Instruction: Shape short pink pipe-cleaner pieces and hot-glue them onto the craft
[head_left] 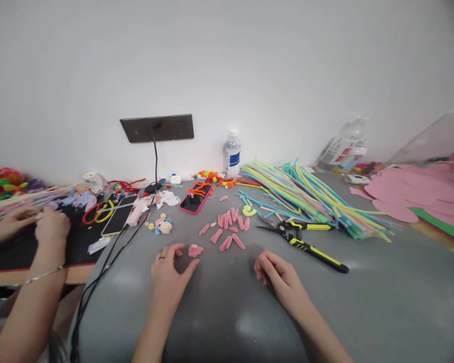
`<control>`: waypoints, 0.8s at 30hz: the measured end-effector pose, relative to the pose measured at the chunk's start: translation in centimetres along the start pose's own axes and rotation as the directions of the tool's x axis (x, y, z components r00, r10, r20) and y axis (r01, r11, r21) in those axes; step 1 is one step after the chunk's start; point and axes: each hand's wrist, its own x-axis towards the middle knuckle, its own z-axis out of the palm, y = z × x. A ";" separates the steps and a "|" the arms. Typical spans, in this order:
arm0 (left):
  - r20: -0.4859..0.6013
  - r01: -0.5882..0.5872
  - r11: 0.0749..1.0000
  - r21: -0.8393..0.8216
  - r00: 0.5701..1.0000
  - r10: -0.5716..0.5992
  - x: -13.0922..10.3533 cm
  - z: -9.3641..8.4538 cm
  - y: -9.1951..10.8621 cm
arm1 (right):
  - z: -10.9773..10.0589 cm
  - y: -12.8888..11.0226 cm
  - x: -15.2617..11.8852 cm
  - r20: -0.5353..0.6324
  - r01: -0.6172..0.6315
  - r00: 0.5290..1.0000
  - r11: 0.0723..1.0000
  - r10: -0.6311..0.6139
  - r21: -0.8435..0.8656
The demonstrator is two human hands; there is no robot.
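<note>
My left hand (172,269) rests on the grey table, thumb and fingers spread apart around a small pink fuzzy bundle (195,250). It may touch the bundle's edge but is not closed on it. My right hand (274,272) lies to the right with its fingers curled in, and nothing shows in it. Between and beyond the hands are several short pink pipe cleaner pieces (227,243), some bent double. Yellow-and-black garden shears (302,242) lie with blades parted just beyond my right hand. A finished-looking fuzzy figure (163,224) sits beyond my left hand.
Long pastel pipe cleaners (306,194) spread at the back right, beside a water bottle (232,154). A pink-cased phone (195,198) lies behind the pieces. Black cables (109,262) run down the left. A co-worker's hands (47,224) are at the far left; pink sheets (419,189) lie right.
</note>
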 end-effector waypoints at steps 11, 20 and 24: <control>-0.069 -0.086 0.996 -0.005 0.994 0.085 0.9 2.1 0.8 | -0.3 -0.2 0.1 0.015 -0.010 1.000 1.000 0.009 0.024; -0.133 -0.129 0.991 -0.041 0.984 0.122 3.1 2.0 0.0 | -0.4 0.2 0.2 -0.014 -0.004 1.000 0.998 0.005 0.060; -0.145 -0.152 0.987 0.054 0.977 0.158 2.2 1.2 0.6 | -0.4 0.4 0.9 -0.076 0.023 0.997 0.999 -0.021 0.029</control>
